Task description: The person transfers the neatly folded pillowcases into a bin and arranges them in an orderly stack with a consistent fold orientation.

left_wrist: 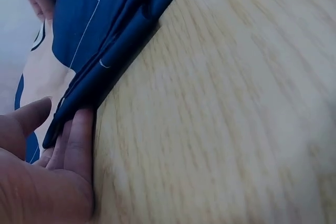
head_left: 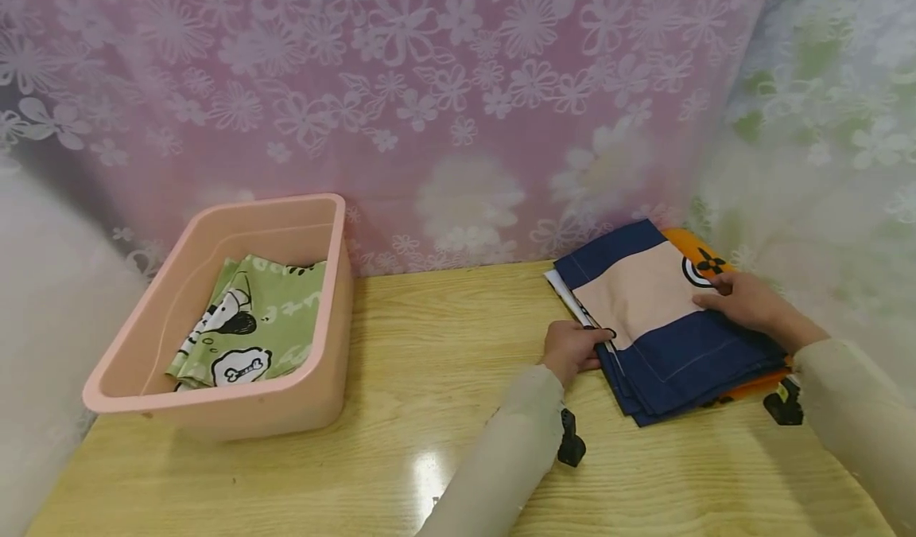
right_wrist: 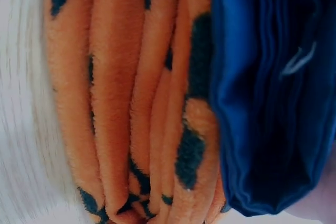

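A folded navy and pale pink cloth (head_left: 644, 298) lies on top of a folded orange fleecy cloth (head_left: 704, 254) with dark motifs, at the right of the table. My left hand (head_left: 572, 348) grips the navy cloth's left edge; in the left wrist view the thumb (left_wrist: 37, 114) is above the layers and the fingers (left_wrist: 79, 142) are underneath. At the opposite edge my right hand (head_left: 754, 306) holds the same cloth, some of its fingers hidden. The right wrist view shows the orange folds (right_wrist: 115, 98) beside the navy fold (right_wrist: 273, 182).
A pink plastic basin (head_left: 332, 314) stands at the left of the wooden table (head_left: 429, 362), with a folded green printed cloth (head_left: 286, 314) inside. Flowered curtains (head_left: 458, 123) hang behind and at both sides.
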Action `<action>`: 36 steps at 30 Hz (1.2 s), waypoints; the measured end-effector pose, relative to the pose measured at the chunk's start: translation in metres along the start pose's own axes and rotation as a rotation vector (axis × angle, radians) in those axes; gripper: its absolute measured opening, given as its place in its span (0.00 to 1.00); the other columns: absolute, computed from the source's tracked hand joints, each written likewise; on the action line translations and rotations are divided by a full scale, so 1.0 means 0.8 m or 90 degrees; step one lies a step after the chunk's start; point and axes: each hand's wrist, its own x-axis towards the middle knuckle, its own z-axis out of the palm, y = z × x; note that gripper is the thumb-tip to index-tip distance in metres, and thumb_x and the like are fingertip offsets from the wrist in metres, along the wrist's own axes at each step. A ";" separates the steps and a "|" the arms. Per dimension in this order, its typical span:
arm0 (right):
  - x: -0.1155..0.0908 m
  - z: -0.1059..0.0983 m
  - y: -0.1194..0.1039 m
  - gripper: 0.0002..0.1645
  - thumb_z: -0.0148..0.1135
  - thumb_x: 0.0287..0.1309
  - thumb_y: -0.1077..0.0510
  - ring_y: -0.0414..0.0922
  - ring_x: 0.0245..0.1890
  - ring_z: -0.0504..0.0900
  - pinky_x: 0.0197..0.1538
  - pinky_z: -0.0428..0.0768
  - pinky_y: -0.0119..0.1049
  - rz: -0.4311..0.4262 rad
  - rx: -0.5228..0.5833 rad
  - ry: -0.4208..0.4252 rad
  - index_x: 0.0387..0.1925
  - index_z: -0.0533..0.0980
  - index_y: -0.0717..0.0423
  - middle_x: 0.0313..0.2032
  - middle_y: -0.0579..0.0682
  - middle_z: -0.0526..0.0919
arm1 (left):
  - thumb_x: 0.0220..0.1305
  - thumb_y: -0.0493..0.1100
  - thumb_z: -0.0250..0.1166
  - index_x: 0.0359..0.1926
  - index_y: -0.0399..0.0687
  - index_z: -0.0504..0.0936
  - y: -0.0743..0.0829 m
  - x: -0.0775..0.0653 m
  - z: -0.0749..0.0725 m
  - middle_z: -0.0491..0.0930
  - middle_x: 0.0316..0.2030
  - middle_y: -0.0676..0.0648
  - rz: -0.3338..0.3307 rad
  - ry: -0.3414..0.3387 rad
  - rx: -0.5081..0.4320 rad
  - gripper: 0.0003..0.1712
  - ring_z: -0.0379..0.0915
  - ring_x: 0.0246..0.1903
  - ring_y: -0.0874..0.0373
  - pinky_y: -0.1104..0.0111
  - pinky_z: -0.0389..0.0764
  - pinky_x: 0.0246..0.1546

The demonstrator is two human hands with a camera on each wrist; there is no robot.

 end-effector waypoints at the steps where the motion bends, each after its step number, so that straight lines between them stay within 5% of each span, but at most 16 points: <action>1: -0.001 -0.001 0.001 0.32 0.53 0.68 0.47 0.58 0.32 0.72 0.34 0.72 0.47 -0.002 0.000 -0.001 0.42 0.67 0.79 0.34 0.69 0.72 | 0.48 0.37 0.76 0.21 0.45 0.83 0.000 0.000 0.002 0.79 0.15 0.48 0.001 0.004 0.009 0.08 0.73 0.13 0.61 0.65 0.82 0.22; 3: -0.002 -0.003 0.002 0.28 0.52 0.68 0.46 0.54 0.29 0.69 0.31 0.67 0.43 -0.003 0.005 -0.005 0.36 0.68 0.73 0.29 0.61 0.70 | 0.48 0.37 0.76 0.20 0.46 0.81 0.001 -0.001 0.004 0.76 0.14 0.49 0.002 0.011 0.022 0.10 0.71 0.11 0.62 0.67 0.81 0.19; 5: -0.003 -0.005 0.002 0.31 0.51 0.68 0.44 0.59 0.32 0.71 0.34 0.71 0.46 -0.002 0.015 -0.012 0.41 0.69 0.74 0.32 0.66 0.72 | 0.47 0.38 0.76 0.20 0.47 0.81 0.002 -0.003 0.005 0.75 0.14 0.50 0.004 0.022 0.040 0.10 0.71 0.11 0.61 0.68 0.80 0.18; 7: -0.004 -0.006 0.001 0.37 0.50 0.69 0.43 0.68 0.42 0.71 0.42 0.73 0.56 0.004 0.032 -0.022 0.52 0.66 0.79 0.43 0.77 0.70 | 0.46 0.40 0.77 0.21 0.47 0.81 0.003 -0.005 0.008 0.75 0.14 0.50 0.010 0.042 0.075 0.11 0.73 0.12 0.59 0.68 0.80 0.18; 10: -0.006 -0.007 -0.002 0.47 0.49 0.69 0.42 0.76 0.56 0.59 0.54 0.64 0.66 0.006 0.048 -0.029 0.62 0.52 0.85 0.58 0.84 0.56 | 0.43 0.46 0.79 0.22 0.47 0.79 0.003 -0.010 0.012 0.74 0.15 0.50 0.022 0.093 0.152 0.15 0.74 0.12 0.57 0.67 0.78 0.17; 15: -0.007 -0.005 -0.007 0.49 0.49 0.69 0.41 0.76 0.57 0.58 0.56 0.63 0.66 0.003 0.058 -0.034 0.63 0.51 0.85 0.60 0.83 0.55 | 0.39 0.50 0.80 0.21 0.48 0.78 0.004 -0.013 0.016 0.73 0.12 0.50 0.039 0.161 0.241 0.19 0.69 0.11 0.57 0.66 0.70 0.14; 22: -0.011 -0.009 -0.011 0.47 0.48 0.69 0.43 0.75 0.56 0.61 0.54 0.65 0.65 -0.003 0.054 -0.024 0.64 0.51 0.84 0.60 0.82 0.57 | 0.40 0.47 0.79 0.25 0.48 0.82 0.005 -0.019 0.013 0.73 0.17 0.52 0.062 0.161 0.276 0.15 0.67 0.17 0.57 0.65 0.70 0.19; 27: -0.016 -0.015 -0.014 0.44 0.47 0.70 0.45 0.75 0.55 0.63 0.54 0.65 0.65 -0.024 0.054 -0.014 0.64 0.53 0.82 0.59 0.82 0.58 | 0.43 0.46 0.77 0.23 0.50 0.81 0.002 -0.022 0.010 0.74 0.20 0.53 0.098 0.148 0.251 0.12 0.67 0.21 0.57 0.64 0.71 0.23; 36: -0.018 -0.026 -0.025 0.40 0.47 0.71 0.45 0.75 0.58 0.60 0.56 0.61 0.67 -0.048 0.041 -0.009 0.65 0.56 0.78 0.60 0.80 0.60 | 0.48 0.37 0.75 0.26 0.45 0.78 -0.009 -0.014 0.001 0.74 0.25 0.53 0.129 0.076 0.073 0.11 0.68 0.23 0.59 0.66 0.71 0.22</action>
